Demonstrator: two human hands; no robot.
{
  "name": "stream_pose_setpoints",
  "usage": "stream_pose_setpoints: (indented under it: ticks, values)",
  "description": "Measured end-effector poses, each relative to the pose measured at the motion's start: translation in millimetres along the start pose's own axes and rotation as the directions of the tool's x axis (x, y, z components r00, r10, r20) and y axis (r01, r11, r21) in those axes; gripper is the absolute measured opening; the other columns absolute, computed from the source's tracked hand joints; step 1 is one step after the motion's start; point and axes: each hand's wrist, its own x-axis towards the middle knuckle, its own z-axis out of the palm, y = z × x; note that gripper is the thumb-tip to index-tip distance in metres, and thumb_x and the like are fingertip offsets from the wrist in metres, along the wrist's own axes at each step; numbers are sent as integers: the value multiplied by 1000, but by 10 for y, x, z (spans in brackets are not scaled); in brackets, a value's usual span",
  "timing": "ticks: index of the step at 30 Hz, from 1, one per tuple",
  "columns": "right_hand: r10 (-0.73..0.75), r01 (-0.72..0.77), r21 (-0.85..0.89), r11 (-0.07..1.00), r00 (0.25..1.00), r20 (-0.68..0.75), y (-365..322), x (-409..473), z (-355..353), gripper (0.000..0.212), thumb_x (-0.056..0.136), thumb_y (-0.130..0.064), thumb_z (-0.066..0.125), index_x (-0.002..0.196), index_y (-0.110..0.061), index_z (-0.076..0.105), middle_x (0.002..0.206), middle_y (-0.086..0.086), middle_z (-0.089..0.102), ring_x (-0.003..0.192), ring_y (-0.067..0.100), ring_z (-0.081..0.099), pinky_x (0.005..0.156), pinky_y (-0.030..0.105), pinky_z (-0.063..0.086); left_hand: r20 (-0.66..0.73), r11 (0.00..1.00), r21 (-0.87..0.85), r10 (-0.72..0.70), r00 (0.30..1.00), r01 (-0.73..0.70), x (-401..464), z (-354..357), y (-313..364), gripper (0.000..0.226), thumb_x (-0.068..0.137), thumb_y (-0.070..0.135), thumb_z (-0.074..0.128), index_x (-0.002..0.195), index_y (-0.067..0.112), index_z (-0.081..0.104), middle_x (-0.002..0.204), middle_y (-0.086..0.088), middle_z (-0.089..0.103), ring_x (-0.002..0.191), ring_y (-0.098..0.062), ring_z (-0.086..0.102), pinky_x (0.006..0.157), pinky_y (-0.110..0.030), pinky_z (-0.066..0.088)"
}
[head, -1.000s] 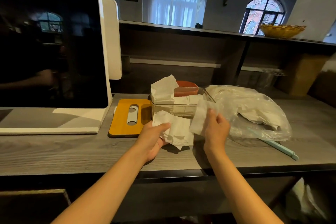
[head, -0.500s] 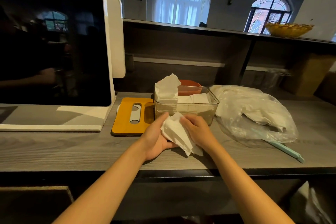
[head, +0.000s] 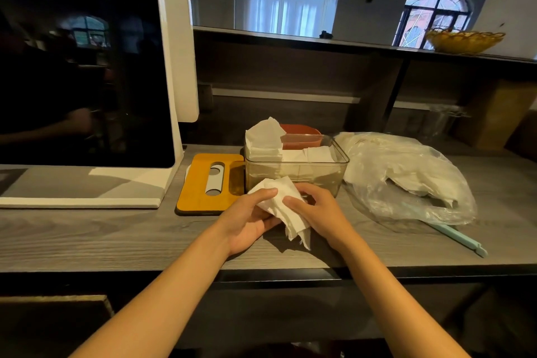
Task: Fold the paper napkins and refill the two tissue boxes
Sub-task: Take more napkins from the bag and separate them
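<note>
The paper napkin [head: 280,206] sits right between both hands, just above the counter [head: 116,235] near its front edge, directly in front of the clear tissue box [head: 296,171]. It's white, crumpled, partly folded over, with loose corners dangling toward the wood. The left hand [head: 250,218] cradles it from the left side, palm turned inward, thumb laid across the top and fingers curled underneath. The right hand [head: 315,211] comes in from the right, knuckles up, fingers curled and pinching the napkin's upper part.

The clear tissue box stands open, touching nothing but the counter as far as I can tell, with folded napkins [head: 263,139] stacked inside its left end and rising above the rim. Behind it peeks a reddish container [head: 302,136]. Just left of the box lies an orange lid [head: 210,183] with a slot, flat on the wood. To the right, a clear plastic bag [head: 406,174] slumps with more white napkins inside, and a pale green stick [head: 462,240] pokes out beneath it toward the right front edge. Far left, a big dark screen [head: 81,67] stands on its white base. Up on the back ledge, a yellow basket [head: 465,41].
</note>
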Motion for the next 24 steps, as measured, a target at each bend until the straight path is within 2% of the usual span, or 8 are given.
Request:
stream_pose_setpoints:
  ticks: [2,4,7,9,13,18,21,24]
  values:
    - [29,-25,82,996,998,-53,18,11,7,22,91,-25,71,112,-30,68,107,-11,71,100,7,65,84,27,54,22,1000,7,15,1000,-15,-13,8,-12,41,78,12,67,119,10,62,99,-13,76,93,-23,73,86,-37,55]
    - [82,-68,186,980,994,-71,28,17,6,27,89,-22,73,115,-25,68,107,-6,72,100,12,68,80,26,56,32,992,118,42,999,-45,-15,38,-43,36,83,14,65,119,9,63,104,-13,75,98,-23,72,89,-36,56]
    - [135,-120,340,933,991,-22,28,7,15,30,88,-17,73,118,-18,68,107,1,75,98,19,72,81,31,59,1,962,259,91,996,-88,-28,88,-87,42,86,21,66,126,10,61,117,-15,72,108,-26,69,94,-40,55]
    - [134,-121,380,917,991,-8,9,-5,17,28,89,-14,72,117,-17,68,106,3,75,96,20,73,79,32,59,-22,949,302,105,994,-94,-28,111,-111,36,94,22,61,129,13,60,118,-14,72,110,-27,68,95,-43,55]
    - [149,-86,419,904,982,-118,-3,-5,-5,17,89,-12,71,106,-16,71,98,4,77,91,23,73,77,34,59,-38,965,248,102,994,-90,-17,144,-137,29,105,26,46,128,17,61,119,-8,73,114,-25,68,102,-46,51]
    - [171,-50,379,924,941,-293,13,-14,-58,4,90,-14,70,89,-14,74,82,3,76,76,16,72,66,31,57,-91,998,68,9,996,-3,31,97,-95,36,107,34,39,135,20,57,126,-9,70,117,-30,65,94,-45,52]
    - [173,-19,428,903,930,-325,11,-12,-103,5,90,-17,70,92,-15,75,86,7,75,79,20,70,71,35,55,-135,999,-21,-48,990,45,73,58,-80,41,108,33,39,139,13,56,126,-14,69,113,-32,66,89,-44,52]
    - [183,1,514,858,934,-307,-18,-7,-120,10,92,-15,68,101,-14,72,90,2,75,84,20,72,74,38,60,-119,999,-18,-47,992,45,66,53,-72,37,107,31,41,135,13,59,124,-14,70,112,-32,66,88,-44,52]
